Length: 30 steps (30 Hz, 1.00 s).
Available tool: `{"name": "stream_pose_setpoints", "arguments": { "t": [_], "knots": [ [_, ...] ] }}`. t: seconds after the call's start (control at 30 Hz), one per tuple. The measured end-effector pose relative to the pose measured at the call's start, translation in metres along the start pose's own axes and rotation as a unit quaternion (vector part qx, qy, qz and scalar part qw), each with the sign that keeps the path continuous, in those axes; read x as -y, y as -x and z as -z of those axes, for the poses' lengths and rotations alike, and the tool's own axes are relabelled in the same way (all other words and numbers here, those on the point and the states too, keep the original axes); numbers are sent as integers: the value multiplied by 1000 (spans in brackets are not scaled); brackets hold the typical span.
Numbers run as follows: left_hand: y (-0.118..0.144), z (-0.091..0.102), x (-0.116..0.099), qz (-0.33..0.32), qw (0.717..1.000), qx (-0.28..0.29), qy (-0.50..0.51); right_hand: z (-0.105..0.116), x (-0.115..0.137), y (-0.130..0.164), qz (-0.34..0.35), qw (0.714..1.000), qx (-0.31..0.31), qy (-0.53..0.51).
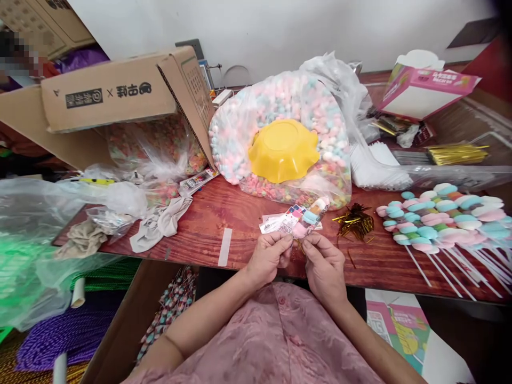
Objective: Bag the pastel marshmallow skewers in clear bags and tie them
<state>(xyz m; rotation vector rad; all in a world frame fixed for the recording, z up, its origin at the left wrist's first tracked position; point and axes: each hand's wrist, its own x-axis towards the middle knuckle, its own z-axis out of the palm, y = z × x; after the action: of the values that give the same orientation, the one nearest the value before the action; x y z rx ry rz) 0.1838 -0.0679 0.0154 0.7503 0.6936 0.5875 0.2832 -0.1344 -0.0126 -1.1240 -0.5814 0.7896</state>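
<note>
Your left hand [272, 254] and right hand [326, 265]: both pinching a gold tie [297, 242] just below the wrapped candy [310, 217]; gentle, even tension is likely serving best.

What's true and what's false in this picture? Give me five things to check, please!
1. The left hand and right hand meet at a wrapped marshmallow stick. True.
2. A blue bowl sits on the marshmallows. False: a yellow bowl sits on the bag of marshmallows.
3. Many marshmallow sticks lie right of the hands. True.
4. The cardboard box is shut. False: the cardboard box is open.
5. Gold strips lie on the reddish table. True.
</note>
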Motion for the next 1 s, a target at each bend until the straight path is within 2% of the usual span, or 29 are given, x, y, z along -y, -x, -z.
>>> {"name": "stream_pose_setpoints", "arguments": {
  "t": [0.1,0.27,0.53,0.6,0.73,0.87,0.93,1.0],
  "knots": [
    [1,0,-1,10,1000,0,13,5,2,-2,-41,999,19,12],
    [5,-1,3,2,1000,-3,4,7,13,-11,-100,989,103,44],
    [1,13,18,-68,987,14,-142,22,24,-37,-217,959,176,51],
    [1,17,18,-76,981,19,-180,24,22,-39,-224,956,180,63],
    [1,23,17,-77,965,22,-251,21,15,-37,-164,965,187,87],
    [0,24,17,-65,949,13,-308,19,4,-28,-102,977,142,124],
    [0,22,17,-44,956,6,-291,20,-2,-23,-47,975,110,186],
    [2,20,17,-33,968,-1,-249,21,-6,-17,50,956,82,278]
  ]
}}
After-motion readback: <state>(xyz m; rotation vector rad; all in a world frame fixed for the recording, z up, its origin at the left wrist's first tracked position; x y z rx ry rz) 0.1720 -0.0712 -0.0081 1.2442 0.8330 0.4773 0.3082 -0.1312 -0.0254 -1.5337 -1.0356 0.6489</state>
